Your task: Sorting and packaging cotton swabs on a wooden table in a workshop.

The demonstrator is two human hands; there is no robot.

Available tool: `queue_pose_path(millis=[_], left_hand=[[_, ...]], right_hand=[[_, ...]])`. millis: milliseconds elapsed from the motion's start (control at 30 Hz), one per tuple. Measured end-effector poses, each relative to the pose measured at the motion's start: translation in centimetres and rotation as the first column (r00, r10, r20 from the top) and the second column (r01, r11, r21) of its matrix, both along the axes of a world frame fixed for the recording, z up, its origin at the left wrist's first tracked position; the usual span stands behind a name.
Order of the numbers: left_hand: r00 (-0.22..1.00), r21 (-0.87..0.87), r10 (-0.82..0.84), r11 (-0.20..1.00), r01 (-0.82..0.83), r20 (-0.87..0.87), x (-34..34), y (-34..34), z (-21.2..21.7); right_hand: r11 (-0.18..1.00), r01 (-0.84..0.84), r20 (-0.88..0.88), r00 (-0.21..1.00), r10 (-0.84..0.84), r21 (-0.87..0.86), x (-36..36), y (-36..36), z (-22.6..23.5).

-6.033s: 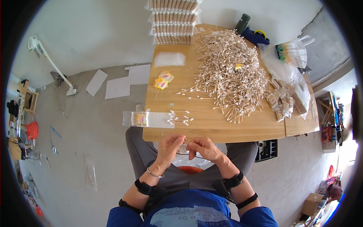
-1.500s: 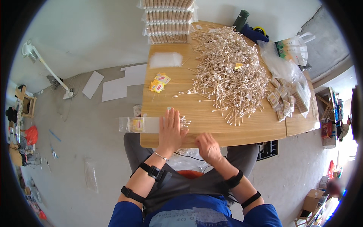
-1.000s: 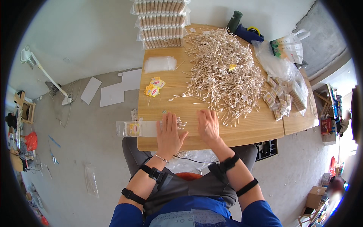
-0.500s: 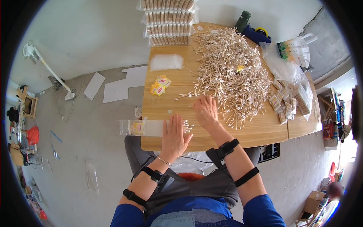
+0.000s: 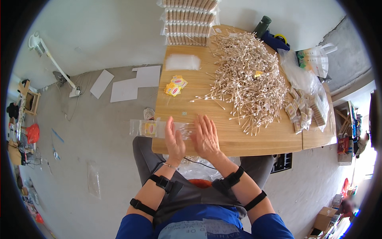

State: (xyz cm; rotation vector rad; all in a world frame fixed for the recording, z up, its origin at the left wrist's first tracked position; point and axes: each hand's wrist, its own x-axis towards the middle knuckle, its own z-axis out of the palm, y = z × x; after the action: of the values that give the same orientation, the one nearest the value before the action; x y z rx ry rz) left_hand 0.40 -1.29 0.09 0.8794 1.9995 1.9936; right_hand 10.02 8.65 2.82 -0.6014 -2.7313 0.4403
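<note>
A clear plastic bag of cotton swabs with a yellow card inside lies at the table's front left, its left end past the edge. My left hand stands on its side across the bag's right part, fingers stretched out. Loose cotton swabs lie at the bag's right end, in the gap between my hands. Against their right ends rests my right hand, open, fingers long and together. A large heap of cotton swabs covers the table beyond my right hand.
Several yellow cards and a stack of clear bags lie at the left. Filled bags are piled at the back. A green bottle, blue tape dispenser and small packs stand along the right side.
My right hand has moved left and nearer, from the heap to the swab ends at the bag. My left hand has turned from lying flat onto its side. The view has shifted slightly.
</note>
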Motion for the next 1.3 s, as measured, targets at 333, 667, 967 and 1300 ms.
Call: queue_pose_path(millis=[333, 667, 967, 1300], left_hand=[[0.999, -0.024, 0.015, 1.0, -0.014, 0.033, -0.1, 0.2, -0.6], [1.0, -0.027, 0.01, 1.0, -0.009, 0.027, 0.0, 0.0, 0.2], [1.0, 0.001, 0.028, 1.0, -0.028, 0.01, 0.0, 0.2, 0.0], [0.997, 0.066, 0.033, 0.997, -0.038, 0.075, -0.1, 0.4, -0.6]], right_hand=[[0.988, -0.036, 0.214, 0.977, 0.003, 0.148, -1.0, -0.5, -0.8], [0.955, 0.273, -0.211, 0.933, -0.292, -0.115, 0.3, 2.2, -0.3], [0.942, 0.29, -0.083, 0.948, -0.306, -0.166, -0.5, 2.9, -0.3], [0.91, 0.413, -0.082, 0.907, -0.413, -0.02, 0.3, 5.9, 0.0]])
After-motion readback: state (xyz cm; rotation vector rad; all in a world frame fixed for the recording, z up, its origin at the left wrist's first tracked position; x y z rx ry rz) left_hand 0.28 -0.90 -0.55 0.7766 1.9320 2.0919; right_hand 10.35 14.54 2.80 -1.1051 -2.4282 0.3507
